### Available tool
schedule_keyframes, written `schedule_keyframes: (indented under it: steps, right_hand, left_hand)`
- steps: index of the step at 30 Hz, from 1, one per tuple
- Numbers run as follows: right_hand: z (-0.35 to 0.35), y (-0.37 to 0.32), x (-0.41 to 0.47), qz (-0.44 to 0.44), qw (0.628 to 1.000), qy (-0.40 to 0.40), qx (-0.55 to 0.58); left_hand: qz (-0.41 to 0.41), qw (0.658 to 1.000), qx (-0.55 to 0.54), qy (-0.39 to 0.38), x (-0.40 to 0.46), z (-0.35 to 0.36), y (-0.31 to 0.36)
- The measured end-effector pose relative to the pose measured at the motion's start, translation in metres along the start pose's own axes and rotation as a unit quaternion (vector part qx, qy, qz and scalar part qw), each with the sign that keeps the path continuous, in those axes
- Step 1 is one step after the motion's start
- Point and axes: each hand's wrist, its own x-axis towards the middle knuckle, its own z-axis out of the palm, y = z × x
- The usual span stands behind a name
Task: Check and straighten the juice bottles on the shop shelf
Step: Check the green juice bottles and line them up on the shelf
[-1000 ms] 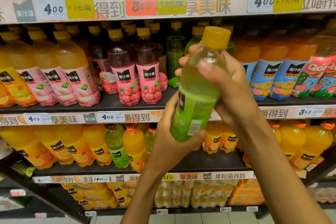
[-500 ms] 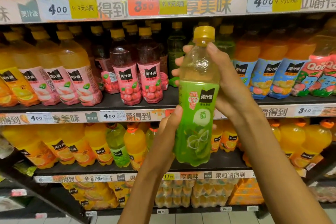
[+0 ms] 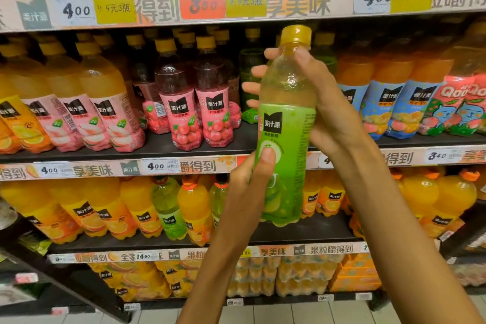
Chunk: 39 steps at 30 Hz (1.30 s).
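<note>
A second ago we had the bottle (image 3: 285,123) tipped with its label turned away; now it stands upright in front of the middle shelf (image 3: 184,146), and since half a second ago it has turned a little more, so the logo sits at the left of the label. Our right hand (image 3: 326,113) wraps the upper body, fingers curled round behind it; our left hand (image 3: 252,181) pinches the lower label, thumb pressed on the front. We judge the check nearly done, with the bottle ready to go back, perhaps into the gap beside the red bottles (image 3: 197,102). Our left fingers lie behind the bottle, unseen. The small print is too blurred to read, and the back-row bottles are dark.
</note>
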Motion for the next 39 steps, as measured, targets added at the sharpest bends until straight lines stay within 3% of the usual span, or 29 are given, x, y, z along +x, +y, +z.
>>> schedule_keyframes:
  steps: [3, 9, 13, 18, 26, 29, 32, 39]
  right_hand:
    - [0.003, 0.001, 0.000, -0.017, 0.999, 0.023, -0.023]
    - [0.006, 0.002, 0.000, -0.062, 0.987, 0.108, -0.103]
    - [0.000, -0.001, 0.000, -0.035, 0.996, 0.076, -0.026]
    - [-0.003, 0.006, -0.005, -0.022, 0.997, -0.014, -0.068]
    - [0.001, 0.009, -0.025, -0.202, 0.964, -0.050, -0.165]
    - [0.004, 0.012, -0.033, -0.231, 0.955, -0.065, -0.175]
    - [0.005, 0.011, -0.035, -0.229, 0.955, -0.063, -0.177]
    - [-0.009, 0.001, -0.011, -0.080, 0.990, -0.095, -0.063]
  left_hand:
    - [0.001, 0.999, -0.002, 0.037, 0.000, 0.004, -0.001]
    - [0.090, 0.989, 0.087, 0.075, 0.003, 0.008, -0.004]
    - [0.041, 0.998, 0.017, 0.045, 0.007, -0.003, -0.006]
    - [0.007, 1.000, -0.009, -0.021, 0.003, -0.011, -0.013]
    - [0.129, 0.988, 0.088, 0.001, 0.015, -0.012, -0.021]
    - [0.164, 0.975, 0.143, 0.051, 0.018, -0.004, -0.024]
    - [0.154, 0.976, 0.141, 0.060, 0.019, -0.005, -0.023]
    - [0.067, 0.991, 0.071, -0.088, 0.013, -0.020, -0.013]
